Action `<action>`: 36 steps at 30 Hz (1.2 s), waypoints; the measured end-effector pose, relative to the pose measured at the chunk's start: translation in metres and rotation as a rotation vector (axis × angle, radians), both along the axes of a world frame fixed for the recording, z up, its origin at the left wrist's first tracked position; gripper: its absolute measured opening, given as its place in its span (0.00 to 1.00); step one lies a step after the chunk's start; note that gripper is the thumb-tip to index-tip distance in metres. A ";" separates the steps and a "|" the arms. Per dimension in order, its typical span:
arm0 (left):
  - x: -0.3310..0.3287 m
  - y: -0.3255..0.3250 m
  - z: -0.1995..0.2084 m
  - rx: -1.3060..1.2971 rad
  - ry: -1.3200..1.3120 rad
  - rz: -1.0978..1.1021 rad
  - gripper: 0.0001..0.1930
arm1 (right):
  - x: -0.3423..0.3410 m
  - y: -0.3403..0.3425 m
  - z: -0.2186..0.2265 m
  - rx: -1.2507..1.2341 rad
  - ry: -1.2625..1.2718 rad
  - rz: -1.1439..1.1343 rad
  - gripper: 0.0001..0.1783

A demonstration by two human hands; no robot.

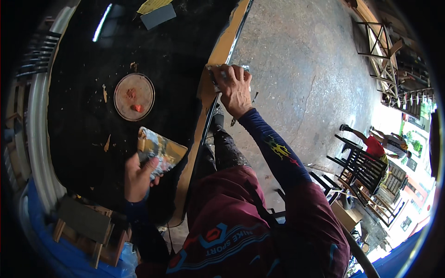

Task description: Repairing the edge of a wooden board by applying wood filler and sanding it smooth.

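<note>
My left hand (137, 180) is closed round a broad putty knife (163, 149), whose flat blade is smeared with tan putty. It hovers over the near right part of a black tabletop (88, 153). My right hand (236, 95) reaches out to the tabletop's right edge, fingers bent over a smeared flat scraper (215, 79). That scraper rests on the tan putty strip (221, 48) running along the edge; my fingers hide much of it. Left of the hands, a round lid (121, 107) lies on the tabletop with a red-orange lump of paste (137, 108) on it.
A grey sheet (158, 16) and a yellow piece (153, 4) lie at the tabletop's far end. Dried putty flakes are scattered about. Dark slatted chairs (359, 167) and two people (376, 144) are at the right, across the concrete floor (296, 55). A small stool (85, 217) stands at the near left.
</note>
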State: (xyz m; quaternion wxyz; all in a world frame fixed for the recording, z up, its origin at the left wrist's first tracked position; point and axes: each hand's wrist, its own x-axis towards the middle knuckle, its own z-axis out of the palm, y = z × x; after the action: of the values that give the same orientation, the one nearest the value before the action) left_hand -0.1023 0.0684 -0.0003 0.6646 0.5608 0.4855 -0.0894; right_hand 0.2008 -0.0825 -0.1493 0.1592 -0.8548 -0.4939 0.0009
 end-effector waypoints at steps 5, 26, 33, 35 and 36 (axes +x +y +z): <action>0.015 -0.004 -0.013 -0.082 -0.018 -0.022 0.17 | -0.001 -0.005 -0.002 -0.093 -0.047 -0.018 0.39; 0.050 0.037 -0.035 -0.190 0.000 -0.145 0.15 | -0.012 0.017 0.034 -0.275 0.059 -0.119 0.34; 0.040 0.038 -0.039 -0.202 -0.017 -0.138 0.15 | -0.041 0.005 0.026 -0.228 0.049 -0.108 0.38; 0.036 0.038 -0.040 -0.213 -0.027 -0.120 0.15 | -0.050 0.001 0.026 -0.259 0.050 -0.088 0.37; 0.034 0.038 -0.040 -0.213 -0.024 -0.126 0.15 | -0.055 -0.001 0.026 -0.288 0.049 -0.072 0.36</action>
State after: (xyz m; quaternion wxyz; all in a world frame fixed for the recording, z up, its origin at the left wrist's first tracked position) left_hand -0.0685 0.1062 -0.0398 0.7192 0.5176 0.4292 -0.1752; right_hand 0.1459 -0.0839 -0.1236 0.0470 -0.8857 -0.4537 0.0868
